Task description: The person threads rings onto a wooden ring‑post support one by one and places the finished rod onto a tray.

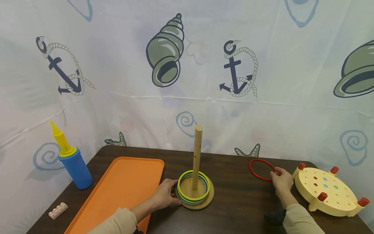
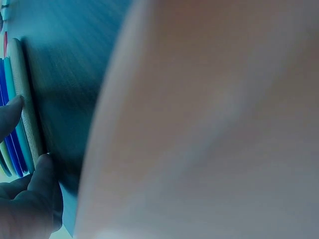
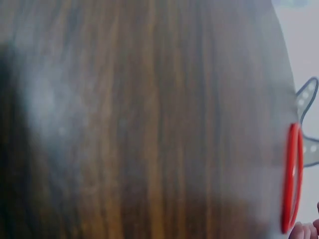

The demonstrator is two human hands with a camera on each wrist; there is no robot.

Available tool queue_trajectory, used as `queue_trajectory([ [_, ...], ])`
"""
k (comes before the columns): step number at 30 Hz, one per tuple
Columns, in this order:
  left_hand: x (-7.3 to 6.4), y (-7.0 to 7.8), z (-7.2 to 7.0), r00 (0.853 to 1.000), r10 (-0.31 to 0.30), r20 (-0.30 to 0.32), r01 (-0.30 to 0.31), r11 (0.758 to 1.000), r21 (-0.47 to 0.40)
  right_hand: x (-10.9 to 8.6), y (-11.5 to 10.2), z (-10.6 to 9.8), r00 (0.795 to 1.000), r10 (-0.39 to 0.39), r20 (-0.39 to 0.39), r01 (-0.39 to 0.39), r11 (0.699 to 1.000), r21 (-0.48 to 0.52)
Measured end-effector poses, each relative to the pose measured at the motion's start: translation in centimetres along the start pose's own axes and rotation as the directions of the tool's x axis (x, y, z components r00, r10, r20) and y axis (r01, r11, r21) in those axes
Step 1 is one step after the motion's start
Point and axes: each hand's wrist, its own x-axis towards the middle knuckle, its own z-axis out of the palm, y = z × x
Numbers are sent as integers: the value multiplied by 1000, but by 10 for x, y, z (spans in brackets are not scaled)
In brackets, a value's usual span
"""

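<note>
A wooden peg stand (image 1: 197, 152) rises from a round base, with several thin rings stacked around its foot, a yellow ring (image 1: 193, 199) on top. My left hand (image 1: 163, 195) grips the left side of this base, thumb toward the front. In the left wrist view, fingertips (image 2: 44, 172) meet the rim of the base (image 2: 24, 89) beside blue and teal rings. Off to the right, my right hand (image 1: 282, 182) pinches the near right edge of a red ring (image 1: 256, 175). The right wrist view catches that ring edge-on, with fingertips at the lower right corner.
An orange tray (image 1: 137, 172) lies left of the stand. Beyond it are a blue and yellow pump (image 1: 76, 169) and a pale studded brick (image 1: 58, 210). A cream round board with red legs (image 1: 327, 191) sits at the right, close to the right hand. Printed cloth (image 1: 204, 110) hangs behind the table.
</note>
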Motion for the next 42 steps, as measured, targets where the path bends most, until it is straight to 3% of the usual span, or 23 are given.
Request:
queue_trajectory([
  [14,-1,1,1,1000,-14,16,14,999,-42,7,10,-1,998,54,16,-52,991,-120],
  [33,1,1,0,1000,-18,12,18,999,-34,17,11,0,998,-10,58,26,958,-285],
  [42,-1,3,-1,1000,-12,7,12,1000,-14,17,14,0,1000,-13,28,19,968,-249],
])
